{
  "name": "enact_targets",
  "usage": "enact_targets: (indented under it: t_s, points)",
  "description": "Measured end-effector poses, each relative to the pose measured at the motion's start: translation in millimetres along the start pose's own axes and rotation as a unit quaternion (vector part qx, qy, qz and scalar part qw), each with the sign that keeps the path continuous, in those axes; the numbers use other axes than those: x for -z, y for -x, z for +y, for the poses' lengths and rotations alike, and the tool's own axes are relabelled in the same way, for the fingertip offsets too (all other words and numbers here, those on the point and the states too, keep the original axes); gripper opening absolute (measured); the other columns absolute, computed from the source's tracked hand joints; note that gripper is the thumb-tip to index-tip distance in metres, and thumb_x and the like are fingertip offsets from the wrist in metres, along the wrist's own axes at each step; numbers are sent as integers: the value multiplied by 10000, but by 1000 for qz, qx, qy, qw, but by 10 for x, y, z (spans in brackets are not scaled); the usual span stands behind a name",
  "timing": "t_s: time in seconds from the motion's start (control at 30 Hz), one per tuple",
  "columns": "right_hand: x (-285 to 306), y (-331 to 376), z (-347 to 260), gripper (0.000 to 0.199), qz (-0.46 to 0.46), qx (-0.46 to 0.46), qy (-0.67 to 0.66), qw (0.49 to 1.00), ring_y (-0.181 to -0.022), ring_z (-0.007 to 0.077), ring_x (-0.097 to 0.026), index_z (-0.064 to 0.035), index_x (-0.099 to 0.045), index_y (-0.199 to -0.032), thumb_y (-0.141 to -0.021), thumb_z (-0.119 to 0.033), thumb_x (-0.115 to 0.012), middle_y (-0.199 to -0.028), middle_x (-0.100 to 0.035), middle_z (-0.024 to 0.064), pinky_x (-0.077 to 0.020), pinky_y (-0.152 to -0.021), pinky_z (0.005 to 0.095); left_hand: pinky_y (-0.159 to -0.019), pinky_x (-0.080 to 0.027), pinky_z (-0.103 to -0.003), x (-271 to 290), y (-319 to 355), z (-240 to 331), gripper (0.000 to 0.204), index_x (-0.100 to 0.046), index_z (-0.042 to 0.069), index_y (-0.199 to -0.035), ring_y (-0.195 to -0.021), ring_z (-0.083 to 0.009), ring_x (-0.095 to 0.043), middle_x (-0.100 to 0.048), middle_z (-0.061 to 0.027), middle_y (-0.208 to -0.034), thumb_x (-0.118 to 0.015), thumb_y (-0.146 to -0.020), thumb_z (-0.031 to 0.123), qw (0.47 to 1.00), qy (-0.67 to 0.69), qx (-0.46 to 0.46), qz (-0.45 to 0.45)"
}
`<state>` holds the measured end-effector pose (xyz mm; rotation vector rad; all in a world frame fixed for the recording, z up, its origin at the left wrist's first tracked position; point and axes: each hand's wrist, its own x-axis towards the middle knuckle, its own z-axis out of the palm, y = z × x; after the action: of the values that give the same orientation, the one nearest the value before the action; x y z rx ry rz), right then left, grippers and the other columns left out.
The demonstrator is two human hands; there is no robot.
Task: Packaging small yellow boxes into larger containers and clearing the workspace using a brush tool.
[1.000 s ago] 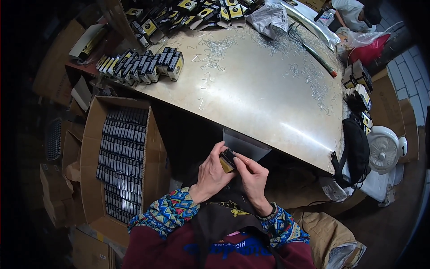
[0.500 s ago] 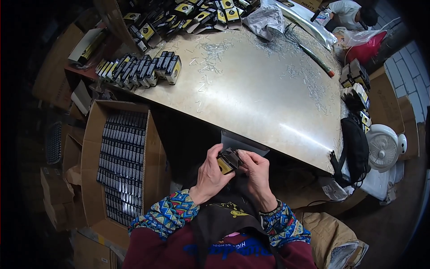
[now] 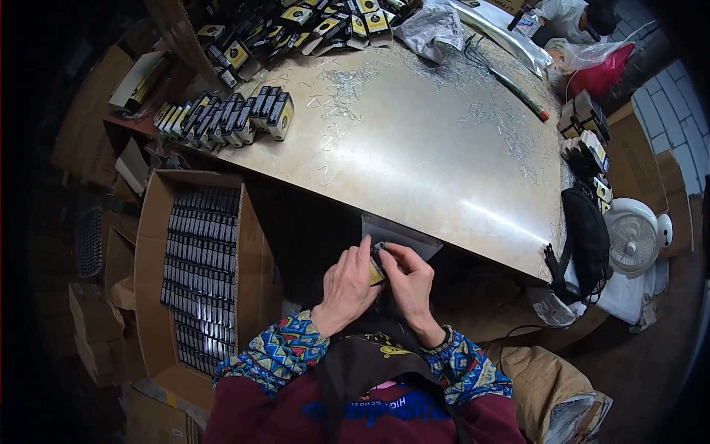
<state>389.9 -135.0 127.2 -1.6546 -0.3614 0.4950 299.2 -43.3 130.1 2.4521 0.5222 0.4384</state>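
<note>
A small black and yellow box sits between both my hands, just below the front edge of the metal table. My left hand grips its left side with the fingers curled over it. My right hand pinches its top right end with the fingertips. Most of the box is hidden by my fingers. A dark flat holder juts from under the table edge right above my hands.
An open cardboard carton on my left holds several rows of packed dark boxes. A row of the same boxes stands on the table's far left, with a loose pile behind. A black bag and a white fan are on the right.
My hands have shifted the small box slightly and closed in around it; my right fingertips now sit over its top end. The hands stay in the same spot below the table edge.
</note>
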Motion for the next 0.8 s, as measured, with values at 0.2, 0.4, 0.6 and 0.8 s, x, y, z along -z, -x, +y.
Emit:
enact_targets:
  t_s: [0.2,0.4,0.6,0.8]
  points:
    - [155,13,31,194,-104,-80,-81,988,-818,38,-594,33,-713,-1050,-903,-87,-674,-910,-712,19,-485,-725,187,-754,-507,-423,63,-1,-4,676,-425,-30,-1201,-942,-376,-570,-527,-188,-1009,-784,-639,86,999,12,21,-38]
    - [98,62,46,186,-55,-40,-57,996,-807,43,-601,43,-712,-1042,-889,-57,-683,-919,-720,38,-486,-725,186,-803,-476,-431,75,3,18,729,-388,-41,-1235,-990,-394,-531,-490,-210,-1051,-787,-632,51,998,35,16,-44]
    - [26,64,-54,177,-27,-35,-67,997,-795,46,-604,47,-714,-1027,-893,-64,-682,-915,-722,50,-492,-716,190,-812,-468,-435,75,-15,-4,713,-378,-47,-1239,-986,-400,-523,-485,-217,-1051,-778,-658,56,998,49,13,-24]
    - [-62,143,-26,183,15,56,51,997,-785,43,-611,39,-705,-1054,-901,-54,-667,-899,-730,67,-512,-688,208,-813,-470,-429,5,27,-43,637,-377,-56,-1230,-977,-407,-528,-489,-229,-1049,-730,-713,62,998,59,23,-14]
